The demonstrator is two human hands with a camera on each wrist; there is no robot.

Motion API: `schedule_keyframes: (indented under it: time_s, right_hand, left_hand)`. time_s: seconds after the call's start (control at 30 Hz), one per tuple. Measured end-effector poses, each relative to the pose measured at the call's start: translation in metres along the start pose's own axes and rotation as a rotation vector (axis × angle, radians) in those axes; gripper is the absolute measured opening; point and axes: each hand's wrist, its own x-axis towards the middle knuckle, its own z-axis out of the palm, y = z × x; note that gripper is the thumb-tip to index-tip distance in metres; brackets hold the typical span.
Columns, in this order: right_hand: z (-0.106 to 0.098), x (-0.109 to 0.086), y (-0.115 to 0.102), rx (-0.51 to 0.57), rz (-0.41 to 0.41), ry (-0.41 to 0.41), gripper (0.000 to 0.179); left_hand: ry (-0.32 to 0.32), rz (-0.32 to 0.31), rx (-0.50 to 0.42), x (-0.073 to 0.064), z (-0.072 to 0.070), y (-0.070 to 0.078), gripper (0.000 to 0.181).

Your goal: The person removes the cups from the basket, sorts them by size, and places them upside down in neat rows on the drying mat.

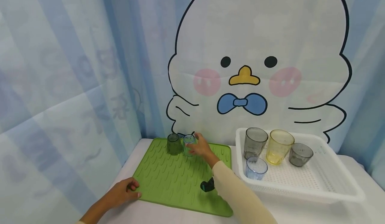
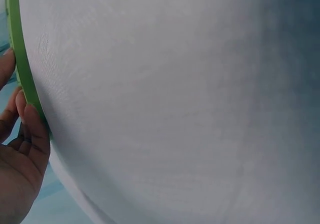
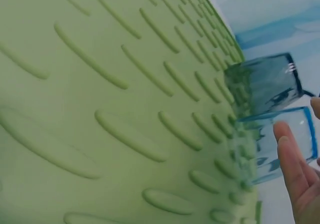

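A green mat (image 1: 180, 180) with raised ridges lies on the table. At its left front corner, my left hand (image 1: 121, 192) holds the edge; in the left wrist view, fingertips (image 2: 32, 119) touch the green rim (image 2: 18, 38). My right hand (image 1: 200, 147) is at the mat's far side, holding a clear blue-tinted glass (image 1: 188, 150) that stands upside down there. Its fingers (image 3: 295, 174) lie along this glass in the right wrist view. Just left of it stands a dark grey glass (image 1: 174, 145), also upside down.
A white perforated basket (image 1: 334, 190) stands to the right. In it are a tall grey glass (image 1: 255, 143), a yellow glass (image 1: 279, 147), a short grey glass (image 1: 300, 154) and a short blue glass (image 1: 256, 169). A printed curtain (image 1: 150, 67) hangs behind the table.
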Motion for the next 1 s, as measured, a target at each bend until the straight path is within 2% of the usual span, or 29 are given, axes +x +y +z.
schedule_keyframes:
  time_s: [0.2, 0.37, 0.5, 0.67, 0.8, 1.0]
  right_hand:
    - [-0.008, -0.007, -0.016, -0.023, 0.002, 0.040, 0.071]
    - [-0.019, -0.020, -0.038, -0.016, -0.037, 0.010, 0.063]
    - [-0.029, -0.035, -0.054, -0.036, -0.074, -0.042, 0.056]
    - [-0.047, -0.060, -0.065, -0.077, -0.131, -0.143, 0.050]
    - [-0.062, -0.079, -0.068, -0.115, -0.191, -0.210, 0.046]
    - [-0.088, -0.102, -0.060, -0.182, -0.257, -0.272, 0.038]
  left_hand:
    - [-0.004, 0.005, 0.006, 0.001, 0.001, 0.002, 0.035]
    - [0.003, 0.006, 0.027, 0.001, 0.000, 0.002, 0.035]
    - [-0.001, 0.020, 0.033, 0.002, 0.000, 0.002, 0.034]
    - [-0.009, 0.021, 0.034, 0.003, 0.000, 0.002, 0.035]
    - [-0.003, 0.015, 0.042, 0.002, 0.000, 0.003, 0.036]
    - [-0.008, 0.004, 0.038, 0.000, -0.001, 0.002, 0.036]
